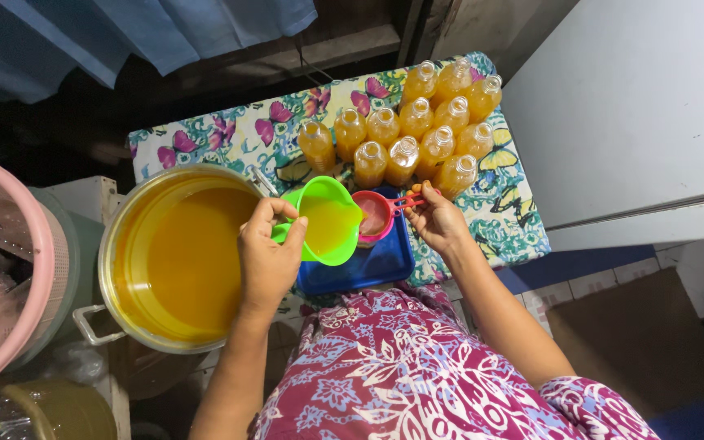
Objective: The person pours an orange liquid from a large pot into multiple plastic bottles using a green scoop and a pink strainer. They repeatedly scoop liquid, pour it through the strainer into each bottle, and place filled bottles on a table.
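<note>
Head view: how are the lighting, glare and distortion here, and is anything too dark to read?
Head view: the floral table cloth, filled bottles and green jug in the left hand are evenly lit and sharp; soft glare on the pot rim; upper left and bottom corners fall into deep shadow; wide-angle bending shows at the edges.

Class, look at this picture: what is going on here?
A person's left hand tilts a green jug of orange liquid over a red funnel, whose handle the right hand grips. The funnel sits above a blue tray. Filled, uncapped bottles stand behind on the patterned cloth; a big pot of the liquid stands at left.
</note>
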Demonstrator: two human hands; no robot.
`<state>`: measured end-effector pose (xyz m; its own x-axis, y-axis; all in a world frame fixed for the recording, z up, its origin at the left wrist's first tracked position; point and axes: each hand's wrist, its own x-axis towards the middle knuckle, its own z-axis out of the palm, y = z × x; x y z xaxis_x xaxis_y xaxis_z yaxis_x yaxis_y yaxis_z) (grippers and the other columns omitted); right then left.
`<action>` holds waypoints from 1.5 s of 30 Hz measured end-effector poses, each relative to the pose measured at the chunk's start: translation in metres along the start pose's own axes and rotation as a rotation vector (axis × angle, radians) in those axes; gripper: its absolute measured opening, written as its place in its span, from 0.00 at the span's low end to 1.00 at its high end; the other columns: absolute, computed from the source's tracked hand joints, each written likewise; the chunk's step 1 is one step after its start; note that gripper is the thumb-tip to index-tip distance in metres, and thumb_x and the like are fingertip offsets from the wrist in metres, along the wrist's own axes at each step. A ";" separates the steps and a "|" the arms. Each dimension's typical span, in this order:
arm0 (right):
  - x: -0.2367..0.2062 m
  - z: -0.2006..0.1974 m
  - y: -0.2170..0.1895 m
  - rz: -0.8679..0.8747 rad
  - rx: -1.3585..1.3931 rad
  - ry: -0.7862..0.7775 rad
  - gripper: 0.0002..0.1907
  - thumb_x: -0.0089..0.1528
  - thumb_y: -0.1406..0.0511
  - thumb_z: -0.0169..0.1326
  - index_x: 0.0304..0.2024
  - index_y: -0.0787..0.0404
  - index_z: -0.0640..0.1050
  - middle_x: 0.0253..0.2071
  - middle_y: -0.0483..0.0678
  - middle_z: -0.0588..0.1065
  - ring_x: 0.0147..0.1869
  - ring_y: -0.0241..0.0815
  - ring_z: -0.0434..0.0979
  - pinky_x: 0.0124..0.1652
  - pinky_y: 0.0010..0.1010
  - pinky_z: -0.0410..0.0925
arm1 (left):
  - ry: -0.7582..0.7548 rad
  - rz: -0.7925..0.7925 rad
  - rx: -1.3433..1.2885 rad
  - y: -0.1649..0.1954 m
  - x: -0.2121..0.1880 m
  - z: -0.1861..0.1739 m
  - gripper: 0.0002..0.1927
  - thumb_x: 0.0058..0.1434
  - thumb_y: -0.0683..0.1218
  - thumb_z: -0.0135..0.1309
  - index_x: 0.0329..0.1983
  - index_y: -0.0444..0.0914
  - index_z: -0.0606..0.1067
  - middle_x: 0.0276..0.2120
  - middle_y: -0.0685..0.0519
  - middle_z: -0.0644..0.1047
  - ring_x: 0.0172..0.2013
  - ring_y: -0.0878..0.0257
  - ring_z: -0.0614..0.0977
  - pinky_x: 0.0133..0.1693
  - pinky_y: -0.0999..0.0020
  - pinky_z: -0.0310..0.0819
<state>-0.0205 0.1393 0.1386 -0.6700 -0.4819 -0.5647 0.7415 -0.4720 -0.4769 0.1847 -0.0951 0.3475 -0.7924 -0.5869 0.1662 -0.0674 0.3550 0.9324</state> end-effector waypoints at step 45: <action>-0.001 -0.001 0.005 0.008 0.020 -0.002 0.12 0.69 0.59 0.52 0.42 0.63 0.77 0.38 0.50 0.76 0.41 0.43 0.78 0.42 0.32 0.76 | 0.001 0.048 0.044 0.005 -0.001 0.001 0.07 0.59 0.36 0.60 0.36 0.34 0.73 0.25 0.51 0.76 0.25 0.66 0.78 0.29 0.69 0.71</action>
<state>-0.0160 0.1388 0.1362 -0.6638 -0.4874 -0.5674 0.7463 -0.4824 -0.4587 0.1843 -0.0916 0.3520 -0.7946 -0.5696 0.2104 -0.0563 0.4142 0.9085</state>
